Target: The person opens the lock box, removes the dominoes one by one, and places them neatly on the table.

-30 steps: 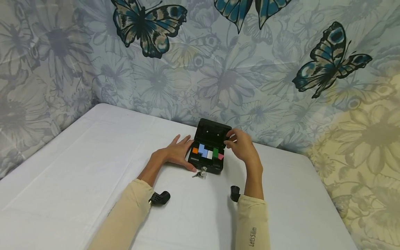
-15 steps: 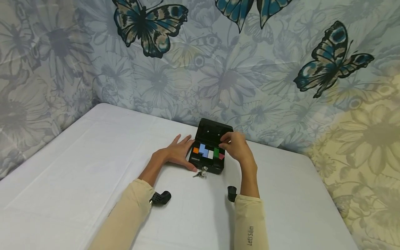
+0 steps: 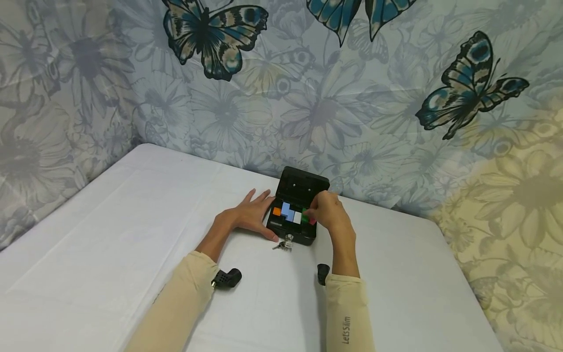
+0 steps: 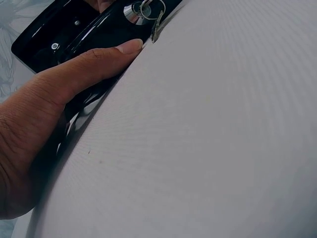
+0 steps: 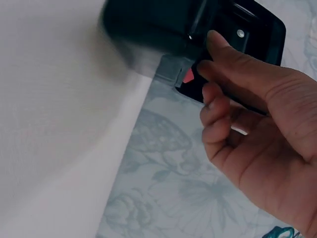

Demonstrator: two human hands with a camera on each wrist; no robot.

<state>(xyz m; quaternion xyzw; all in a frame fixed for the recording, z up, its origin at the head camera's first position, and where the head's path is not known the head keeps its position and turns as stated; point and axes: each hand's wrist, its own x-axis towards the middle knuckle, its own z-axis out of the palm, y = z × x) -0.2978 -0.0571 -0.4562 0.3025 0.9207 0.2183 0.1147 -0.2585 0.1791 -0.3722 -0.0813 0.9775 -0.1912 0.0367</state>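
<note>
Lockbox (image 3: 295, 230) lies lengthwise left-right, lock (image 3: 289, 237) facing near; left hand (image 3: 252, 215) spread against it, right hand (image 3: 330, 211) bent at green block (image 3: 304, 219), grip unclear.

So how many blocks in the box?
5 visible in the box, counting blue as one; left to right: orange, blue, white, green, pink. The right hand partly covers green, may hide more.

Small dark lettering (image 3: 346, 330), apparently reading "Let's Slim", runs lengthwise along the person's beige, close-fitting fabric right sleeve (image 3: 349, 309).
</note>
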